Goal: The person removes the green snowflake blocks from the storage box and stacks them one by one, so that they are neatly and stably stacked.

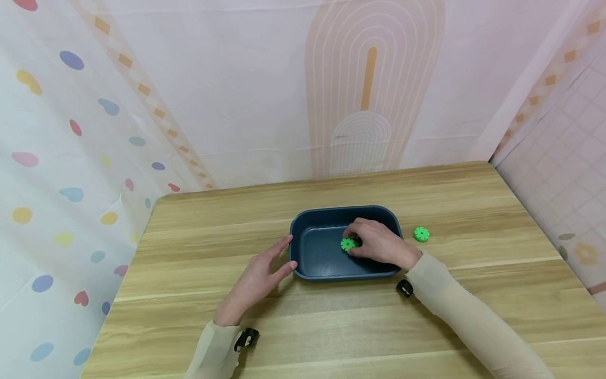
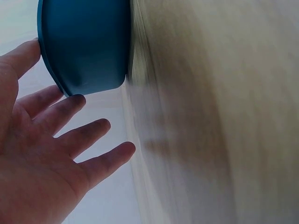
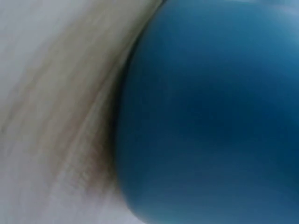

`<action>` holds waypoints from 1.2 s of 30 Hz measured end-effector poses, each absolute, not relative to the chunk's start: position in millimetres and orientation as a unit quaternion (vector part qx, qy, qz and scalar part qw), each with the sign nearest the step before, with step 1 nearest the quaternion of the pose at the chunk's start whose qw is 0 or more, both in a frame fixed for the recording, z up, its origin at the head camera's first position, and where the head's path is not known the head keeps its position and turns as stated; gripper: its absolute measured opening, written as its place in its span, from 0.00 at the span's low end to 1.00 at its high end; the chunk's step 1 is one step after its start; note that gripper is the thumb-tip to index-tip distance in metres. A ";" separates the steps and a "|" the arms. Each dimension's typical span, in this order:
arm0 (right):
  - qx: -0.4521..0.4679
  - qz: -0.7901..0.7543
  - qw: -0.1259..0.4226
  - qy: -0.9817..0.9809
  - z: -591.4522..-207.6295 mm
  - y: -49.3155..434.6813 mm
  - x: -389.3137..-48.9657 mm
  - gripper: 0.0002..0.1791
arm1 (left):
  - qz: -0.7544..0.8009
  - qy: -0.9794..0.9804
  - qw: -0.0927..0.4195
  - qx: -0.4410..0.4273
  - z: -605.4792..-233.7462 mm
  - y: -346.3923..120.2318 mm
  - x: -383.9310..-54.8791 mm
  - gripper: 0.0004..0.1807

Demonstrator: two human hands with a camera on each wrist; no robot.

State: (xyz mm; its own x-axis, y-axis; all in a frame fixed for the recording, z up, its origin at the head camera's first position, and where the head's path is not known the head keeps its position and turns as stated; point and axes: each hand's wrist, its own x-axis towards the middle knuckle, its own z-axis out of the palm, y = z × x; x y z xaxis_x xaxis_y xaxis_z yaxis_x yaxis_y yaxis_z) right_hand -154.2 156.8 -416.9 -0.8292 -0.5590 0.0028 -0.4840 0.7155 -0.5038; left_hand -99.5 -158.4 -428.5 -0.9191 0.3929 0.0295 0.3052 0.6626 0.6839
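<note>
A dark blue rectangular basin [image 1: 318,255] with rounded corners sits on the wooden table. Inside it, my right hand [image 1: 377,243] pinches a green notched disc [image 1: 347,244] between thumb and fingers. My left hand [image 1: 255,276] is at the basin's left end, its thumb and index fingertip at the rim. The left wrist view shows those fingers [image 2: 91,137] spread and mostly straight beside the basin wall [image 2: 86,46]. A second green notched disc [image 1: 421,234] lies on the table right of the basin. In the right wrist view the basin's outer wall [image 3: 210,116] hides the hand.
The wood-grain table [image 1: 199,252] extends around the basin. Behind it hangs a pale patterned curtain [image 1: 255,105], with a dotted one [image 1: 71,158] at the left. Black straps [image 1: 246,339] are on the wrists.
</note>
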 end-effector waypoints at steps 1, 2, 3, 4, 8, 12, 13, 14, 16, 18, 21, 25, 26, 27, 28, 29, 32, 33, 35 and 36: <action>-0.282 -0.252 0.074 0.923 -416.0 156.8 -153.6 0.17 | 0.363 0.910 0.060 0.191 -428.4 -158.4 -99.6 0.36; -0.281 -0.255 0.073 0.922 -415.1 156.9 -152.9 0.17 | 0.363 0.910 0.061 0.191 -428.3 -158.4 -99.6 0.36; -0.280 -0.258 0.071 0.922 -414.1 156.9 -152.1 0.17 | 0.362 0.910 0.061 0.191 -428.3 -158.4 -99.6 0.36; -0.279 -0.261 0.070 0.921 -413.2 157.0 -151.3 0.17 | 0.361 0.911 0.061 0.191 -428.3 -158.3 -99.7 0.36; -0.279 -0.271 0.064 0.919 -410.4 158.0 -147.9 0.17 | 0.360 0.911 0.060 0.190 -428.5 -158.3 -100.0 0.36; -0.280 -0.277 0.061 0.917 -408.9 159.2 -145.1 0.17 | 0.358 0.912 0.061 0.189 -428.4 -158.1 -100.2 0.36; -0.279 -0.279 0.059 0.917 -408.7 159.4 -144.5 0.16 | 0.358 0.912 0.061 0.189 -428.4 -158.0 -100.1 0.36; -0.279 -0.280 0.058 0.917 -408.5 159.7 -143.9 0.16 | 0.358 0.912 0.061 0.188 -428.3 -158.0 -100.1 0.36; -0.278 -0.282 0.056 0.917 -408.2 160.2 -142.7 0.16 | 0.358 0.913 0.062 0.187 -428.1 -158.0 -99.7 0.36; -0.274 -0.285 0.054 0.917 -408.1 161.0 -141.5 0.16 | 0.358 0.913 0.063 0.186 -428.0 -158.0 -99.5 0.36; -0.269 -0.290 0.046 0.917 -408.3 162.3 -140.0 0.16 | 0.359 0.913 0.063 0.185 -428.2 -157.9 -99.4 0.36; -0.268 -0.293 0.032 0.917 -409.5 164.7 -138.7 0.16 | 0.361 0.912 0.060 0.186 -429.5 -158.1 -99.6 0.36; -0.267 -0.294 0.028 0.917 -409.5 165.4 -138.4 0.16 | 0.362 0.911 0.060 0.187 -429.9 -158.2 -99.7 0.36; -0.267 -0.296 0.025 0.917 -409.5 166.1 -138.0 0.16 | 0.362 0.911 0.059 0.187 -430.2 -158.2 -99.7 0.36; -0.266 -0.300 0.023 0.916 -409.3 167.0 -137.6 0.16 | 0.363 0.911 0.059 0.188 -430.4 -158.3 -99.8 0.36; -0.264 -0.303 0.021 0.915 -408.6 167.8 -137.0 0.16 | 0.363 0.911 0.059 0.187 -430.6 -158.4 -99.7 0.36; -0.257 -0.319 0.019 0.912 -407.3 171.7 -135.6 0.17 | 0.364 0.910 0.059 0.187 -430.6 -158.3 -99.7 0.36; -0.254 -0.325 0.019 0.911 -406.9 173.1 -135.2 0.17 | 0.365 0.910 0.059 0.187 -430.5 -158.2 -99.7 0.36; -0.249 -0.334 0.015 0.909 -406.3 176.0 -134.4 0.17 | 0.365 0.910 0.059 0.186 -430.0 -158.1 -99.7 0.36; -0.247 -0.338 0.013 0.908 -406.2 177.3 -134.2 0.17 | 0.365 0.910 0.059 0.186 -429.9 -158.0 -99.7 0.36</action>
